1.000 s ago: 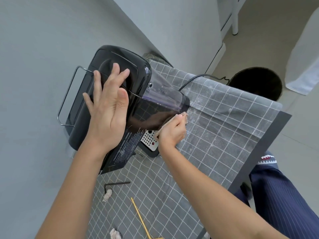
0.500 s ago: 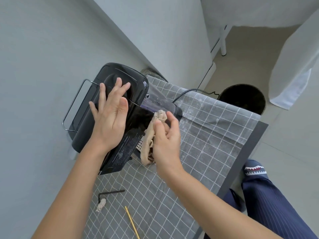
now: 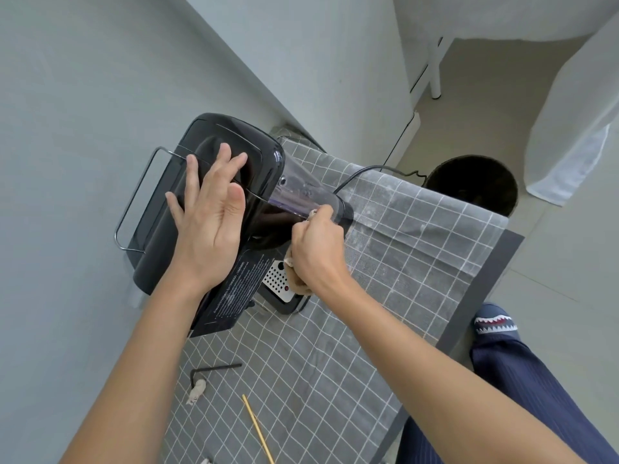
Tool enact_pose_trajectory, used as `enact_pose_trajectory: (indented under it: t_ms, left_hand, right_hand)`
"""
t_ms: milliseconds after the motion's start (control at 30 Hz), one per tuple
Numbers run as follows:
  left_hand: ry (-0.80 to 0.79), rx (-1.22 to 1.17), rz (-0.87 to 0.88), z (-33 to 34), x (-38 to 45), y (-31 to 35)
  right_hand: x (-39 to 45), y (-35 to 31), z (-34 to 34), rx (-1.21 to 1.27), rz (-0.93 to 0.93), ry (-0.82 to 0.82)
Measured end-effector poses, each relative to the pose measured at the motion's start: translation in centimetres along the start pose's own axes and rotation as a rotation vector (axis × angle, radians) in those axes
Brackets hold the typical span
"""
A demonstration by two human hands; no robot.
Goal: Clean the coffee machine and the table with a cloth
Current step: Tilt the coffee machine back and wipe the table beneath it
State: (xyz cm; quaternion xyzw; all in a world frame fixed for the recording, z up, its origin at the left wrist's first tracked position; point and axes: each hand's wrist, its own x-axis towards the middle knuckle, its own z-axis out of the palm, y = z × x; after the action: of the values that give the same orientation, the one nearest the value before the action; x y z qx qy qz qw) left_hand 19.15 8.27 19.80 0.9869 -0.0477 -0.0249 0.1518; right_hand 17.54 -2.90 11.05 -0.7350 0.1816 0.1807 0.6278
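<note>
A glossy black coffee machine (image 3: pixel 261 155) stands at the far left of the table (image 3: pixel 335 346), which wears a grey checked cover. My left hand (image 3: pixel 211 216) lies flat on the machine's top, fingers spread. My right hand (image 3: pixel 316 252) is closed on a beige cloth (image 3: pixel 294 279) and presses it against the machine's right side, by the clear water tank (image 3: pixel 298 192). Most of the cloth is hidden under my hand. The perforated drip tray (image 3: pixel 276 283) shows just below it.
A black hex key (image 3: pixel 214 370), a small white crumpled scrap (image 3: pixel 197 391) and a yellow stick (image 3: pixel 256 426) lie on the near part of the table. The power cord (image 3: pixel 365 170) runs off the far edge toward a black bin (image 3: pixel 475 182) on the floor.
My right hand lifted with the cloth hanging loose, then pushed back in against the machine's side near the tank. My left hand stayed flat on the top.
</note>
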Motion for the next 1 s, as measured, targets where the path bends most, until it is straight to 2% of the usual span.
enact_pose_trajectory:
  t_ms: [267, 367, 533, 600, 633, 700, 767, 833, 1000]
  left_hand:
    - [0.002, -0.019, -0.008, 0.0, 0.0, 0.0]
    - [0.000, -0.016, -0.016, 0.0, 0.0, 0.0]
    - [-0.009, -0.019, -0.013, -0.1, -0.1, 0.2]
    - [-0.007, -0.022, -0.007, -0.1, -0.2, 0.2]
    - [-0.008, -0.022, -0.004, -0.1, -0.2, 0.1]
    - [-0.012, -0.023, -0.001, -0.1, -0.1, 0.1]
    - [-0.012, -0.020, -0.006, -0.1, -0.1, 0.1]
    - [0.000, -0.020, -0.002, 0.0, -0.1, 0.0]
    - [0.001, -0.015, -0.003, 0.0, 0.0, 0.0]
  right_hand:
    - [-4.1, -4.0, -1.1, 0.100, -0.175, 0.010]
    - [-4.9, -4.5, -0.1, 0.051, -0.250, 0.006]
    - [-5.7, -1.2, -1.1, 0.116, -0.498, -0.017]
    - [-5.1, 0.3, -2.0, 0.126, -0.576, 0.049]
    - [-4.4, 0.9, -2.2, 0.131, -0.553, 0.092]
    - [-2.3, 1.4, -2.0, 0.132, -0.392, 0.123]
    - [-0.9, 1.2, -1.1, 0.094, -0.235, 0.050]
    - [-1.2, 0.8, 0.2, 0.032, -0.210, 0.010]
    - [-3.4, -0.6, 1.8, -0.006, -0.212, 0.027]
